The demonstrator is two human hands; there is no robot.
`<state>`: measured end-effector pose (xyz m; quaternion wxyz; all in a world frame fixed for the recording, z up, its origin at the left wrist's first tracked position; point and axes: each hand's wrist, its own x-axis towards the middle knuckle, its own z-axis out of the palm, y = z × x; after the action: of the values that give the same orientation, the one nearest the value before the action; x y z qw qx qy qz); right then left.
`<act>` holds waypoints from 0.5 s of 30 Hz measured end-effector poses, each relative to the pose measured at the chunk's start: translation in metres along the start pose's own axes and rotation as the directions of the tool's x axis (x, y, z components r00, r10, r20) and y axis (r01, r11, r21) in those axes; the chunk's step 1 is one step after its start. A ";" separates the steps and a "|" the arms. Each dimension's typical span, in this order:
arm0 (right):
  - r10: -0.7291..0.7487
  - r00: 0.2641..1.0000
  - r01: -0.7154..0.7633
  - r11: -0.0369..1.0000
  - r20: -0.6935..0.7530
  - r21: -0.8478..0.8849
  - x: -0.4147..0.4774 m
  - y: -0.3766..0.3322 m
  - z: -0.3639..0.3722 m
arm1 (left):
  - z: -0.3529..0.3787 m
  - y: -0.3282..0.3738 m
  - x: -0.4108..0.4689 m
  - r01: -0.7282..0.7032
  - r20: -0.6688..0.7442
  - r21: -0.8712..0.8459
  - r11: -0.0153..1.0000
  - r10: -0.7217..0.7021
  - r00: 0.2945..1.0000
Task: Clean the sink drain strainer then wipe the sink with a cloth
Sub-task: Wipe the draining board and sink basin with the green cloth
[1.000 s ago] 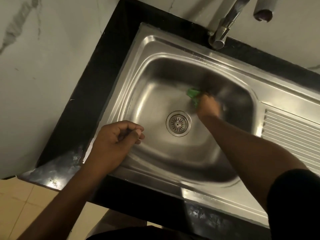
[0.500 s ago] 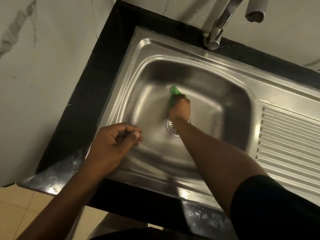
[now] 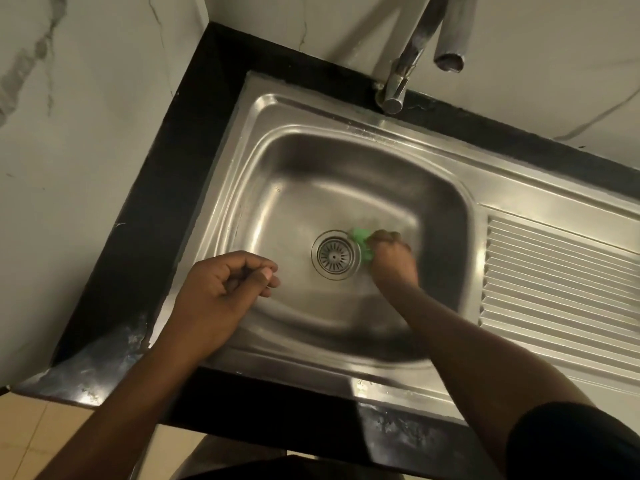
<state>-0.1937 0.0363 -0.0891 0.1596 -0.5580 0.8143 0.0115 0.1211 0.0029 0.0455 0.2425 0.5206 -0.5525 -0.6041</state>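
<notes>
A stainless steel sink (image 3: 263, 140) fills the middle of the head view. Its round drain strainer (image 3: 335, 255) sits in the basin floor. My right hand (image 3: 393, 259) grips a small green cloth (image 3: 362, 244) and presses it on the basin floor just right of the strainer; the hand is motion-blurred. My left hand (image 3: 225, 292) hovers over the basin's near-left rim with its fingers curled, thumb against the fingertips. I cannot see anything in it.
A chrome tap (image 3: 403, 74) rises from the back rim, its spout (image 3: 449, 46) hanging over the basin's far side. A ribbed draining board (image 3: 554, 289) lies to the right. A black counter (image 3: 166, 209) frames the sink, with marble wall behind and left.
My right hand has swept the green cloth from the far side of the basin toward me, past the strainer, to its right side. My left hand has barely moved.
</notes>
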 end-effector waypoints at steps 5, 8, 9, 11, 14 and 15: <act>0.627 0.776 -0.498 0.676 -0.069 0.543 -0.008 0.017 -0.012 | 0.010 -0.002 0.003 0.017 0.034 0.024 1.000 -0.018 0.999; 0.853 0.521 -0.329 0.151 0.046 0.932 0.017 -0.015 -0.024 | 0.013 0.000 0.003 0.020 0.066 0.013 1.000 -0.021 0.998; 0.909 0.395 -0.229 -0.042 0.132 0.973 0.029 -0.024 -0.033 | 0.013 0.000 0.003 0.012 0.070 0.014 1.000 -0.013 0.997; 0.922 0.292 -0.081 -0.240 0.253 0.967 0.053 -0.032 -0.045 | 0.012 0.001 0.004 0.001 0.064 0.000 1.000 -0.001 0.998; 0.903 0.313 -0.048 -0.293 0.293 0.955 0.086 -0.036 -0.063 | 0.008 0.002 0.004 -0.011 0.029 -0.018 1.000 0.011 1.000; 0.894 0.322 -0.053 -0.310 0.310 0.949 0.094 -0.039 -0.067 | 0.005 0.001 0.003 -0.008 0.023 -0.016 1.000 0.009 1.000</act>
<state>-0.2058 -0.0766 -0.0448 0.1708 0.2204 0.7278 -0.6265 0.1149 0.0022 0.0449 0.2428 0.5094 -0.5525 -0.6134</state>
